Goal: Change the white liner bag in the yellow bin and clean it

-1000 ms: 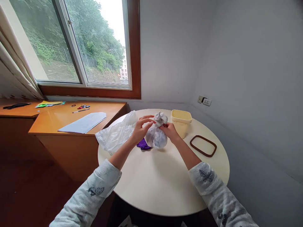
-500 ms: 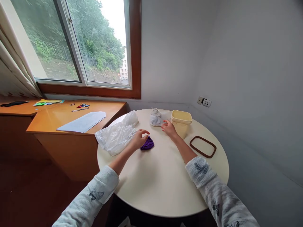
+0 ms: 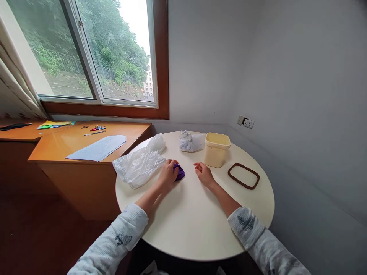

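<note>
"Purple bundle [image 3: 180, 173] on the white bench [image 3: 195, 229]! Are you holding it?"

"My left hand [image 3: 168, 172] touches it, with my fingers over its side. I can't tell if they squeeze it. The big clear bag [image 3: 139, 166] lies just beside."

"And your other one?"

"My right hand [image 3: 204, 175] holds nothing. Its fingers curl loosely, near the yellow tub [image 3: 215, 154]."

Pprs [image 3: 97, 148] on desk [image 3: 70, 141] nr wndw [image 3: 117, 53]

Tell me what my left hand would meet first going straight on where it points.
The crumpled purple bundle, which the left hand seems to touch; beyond it, perhaps the tied white plastic bag, though depth is unclear.
</note>
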### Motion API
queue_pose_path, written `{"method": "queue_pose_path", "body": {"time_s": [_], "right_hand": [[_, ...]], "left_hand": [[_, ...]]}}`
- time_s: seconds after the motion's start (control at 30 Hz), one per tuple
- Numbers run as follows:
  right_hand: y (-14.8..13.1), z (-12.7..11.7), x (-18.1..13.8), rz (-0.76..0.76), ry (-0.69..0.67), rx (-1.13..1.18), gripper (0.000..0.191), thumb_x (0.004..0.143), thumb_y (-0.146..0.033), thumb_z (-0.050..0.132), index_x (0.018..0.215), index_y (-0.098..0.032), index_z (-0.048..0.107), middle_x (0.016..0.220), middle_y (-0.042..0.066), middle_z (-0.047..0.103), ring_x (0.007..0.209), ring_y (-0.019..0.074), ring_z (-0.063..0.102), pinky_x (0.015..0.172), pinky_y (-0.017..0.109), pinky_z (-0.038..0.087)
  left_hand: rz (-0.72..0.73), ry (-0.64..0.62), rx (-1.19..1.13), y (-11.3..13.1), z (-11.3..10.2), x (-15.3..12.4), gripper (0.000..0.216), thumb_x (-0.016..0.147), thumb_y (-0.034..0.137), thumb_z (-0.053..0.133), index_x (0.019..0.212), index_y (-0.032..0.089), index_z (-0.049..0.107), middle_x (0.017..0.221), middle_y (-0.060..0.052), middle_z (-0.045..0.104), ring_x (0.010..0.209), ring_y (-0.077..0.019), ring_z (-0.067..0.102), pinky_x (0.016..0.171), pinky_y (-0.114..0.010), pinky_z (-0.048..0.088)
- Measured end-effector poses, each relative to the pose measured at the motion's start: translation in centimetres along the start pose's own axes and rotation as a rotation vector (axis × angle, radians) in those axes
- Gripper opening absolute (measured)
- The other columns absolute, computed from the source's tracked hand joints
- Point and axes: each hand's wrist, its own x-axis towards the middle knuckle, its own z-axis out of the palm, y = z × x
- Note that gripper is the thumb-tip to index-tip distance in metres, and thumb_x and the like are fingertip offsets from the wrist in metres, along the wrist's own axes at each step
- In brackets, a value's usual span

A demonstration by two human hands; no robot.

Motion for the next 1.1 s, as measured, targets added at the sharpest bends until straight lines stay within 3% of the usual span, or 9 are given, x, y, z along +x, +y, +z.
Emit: {"method": "queue_pose_path", "body": {"time_s": [0.2,0.33,0.43,0.53,0.67,0.73,0.9,1.1], "right_hand": [[0.3,-0.2,-0.4,-0.074,0.005,-0.042,0.027,0.072,-0.021,0.043,0.093,-0.017,0.060,0.082,0.003,0.059,0.071,0.0152,0.056,0.069,0.030,0.046],[-0.3,-0.7,-0.6,-0.166,0.037,-0.124,0.026,0.075,-0.018,0.040,0.091,-0.018,0.060,0.086,0.005,0.060,0.076,0.0165,0.057,0.072,0.031,0.046],[-1.7,-1.8,-0.6,-0.354,0.127,-0.285,0.027,0.079,-0.014,0.037,0.091,-0.018,0.060,0.091,0.007,0.060,0.087,0.0182,0.056,0.083,0.034,0.043],[-3.4,-3.8,-0.3,-0.474,0.326,-0.475,0.030,0.081,-0.014,0.036,0.098,-0.019,0.060,0.106,0.009,0.058,0.104,0.0206,0.052,0.093,0.038,0.037],[-4.3,-7.0,0.2,-0.421,0.652,-0.638,0.039,0.083,-0.020,0.039,0.120,-0.023,0.051,0.133,0.011,0.041,0.126,0.0252,0.036,0.102,0.046,0.027],[-4.0,-8.3,0.3,-0.349,0.733,-0.673,0.043,0.084,-0.026,0.041,0.126,-0.026,0.046,0.139,0.011,0.032,0.131,0.0281,0.028,0.102,0.050,0.025],[-2.5,-9.5,0.6,-0.256,0.717,-0.637,0.044,0.082,-0.035,0.049,0.126,-0.027,0.046,0.142,0.012,0.025,0.133,0.0324,0.021,0.100,0.055,0.027],[-2.4,-9.2,0.8,-0.324,0.685,-0.497,0.030,0.081,-0.031,0.053,0.108,-0.021,0.048,0.139,0.015,0.027,0.134,0.0293,0.020,0.102,0.053,0.029]], "left_hand": [[-0.021,-0.032,0.027,0.2,0.4,-0.2,0.014,0.079,0.016,0.044,0.083,0.019,0.057,0.094,-0.010,0.056,0.084,-0.0220,0.054,0.079,-0.040,0.044],[-0.010,-0.085,0.053,-0.1,0.9,-0.4,0.013,0.075,0.014,0.049,0.081,0.018,0.059,0.094,-0.011,0.055,0.089,-0.0239,0.053,0.084,-0.042,0.043],[-0.012,-0.085,0.056,-0.5,1.2,-0.5,0.015,0.074,0.014,0.050,0.085,0.018,0.060,0.103,-0.013,0.054,0.097,-0.0263,0.051,0.088,-0.045,0.041],[-0.008,-0.090,0.032,-0.9,1.4,-0.5,0.017,0.073,0.014,0.051,0.086,0.018,0.061,0.108,-0.014,0.053,0.100,-0.0274,0.051,0.091,-0.046,0.040],[0.027,-0.138,-0.014,-0.7,1.4,-0.6,0.017,0.073,0.016,0.052,0.086,0.019,0.062,0.109,-0.012,0.055,0.099,-0.0261,0.053,0.092,-0.045,0.041],[0.023,-0.123,-0.003,-0.5,1.3,-0.6,0.015,0.074,0.018,0.052,0.085,0.019,0.062,0.114,-0.012,0.054,0.103,-0.0269,0.051,0.095,-0.047,0.039],[-0.050,-0.014,0.014,-0.2,1.1,-0.6,0.015,0.077,0.015,0.048,0.082,0.018,0.061,0.126,-0.012,0.046,0.120,-0.0288,0.039,0.101,-0.049,0.031],[-0.072,-0.030,-0.014,-0.9,1.3,-0.6,0.033,0.076,0.011,0.047,0.106,0.019,0.055,0.120,-0.013,0.051,0.120,-0.0287,0.041,0.100,-0.048,0.033]]}}
